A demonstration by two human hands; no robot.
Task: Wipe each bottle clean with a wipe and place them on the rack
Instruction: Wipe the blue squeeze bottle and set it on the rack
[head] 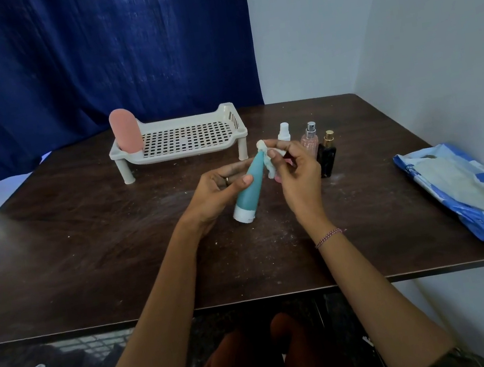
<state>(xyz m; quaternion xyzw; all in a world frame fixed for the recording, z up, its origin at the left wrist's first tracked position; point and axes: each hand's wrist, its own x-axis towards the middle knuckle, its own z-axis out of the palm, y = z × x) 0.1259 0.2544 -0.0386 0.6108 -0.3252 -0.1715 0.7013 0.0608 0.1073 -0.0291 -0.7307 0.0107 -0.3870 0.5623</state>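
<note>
Above the middle of the surface, the left hand grips a teal bottle while the right hand pinches a crumpled wipe against its far tip: wiping is in hand. Next likely comes a reach to the rack by the far edge, beside the pink bottle there.

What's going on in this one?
A person holds a teal tube in the left hand and wipes its far end with a wipe pinched in the right hand. A tall pink bottle already stands on the rack. A white spray bottle, a pink spray bottle and a black bottle wait on the table.
</note>
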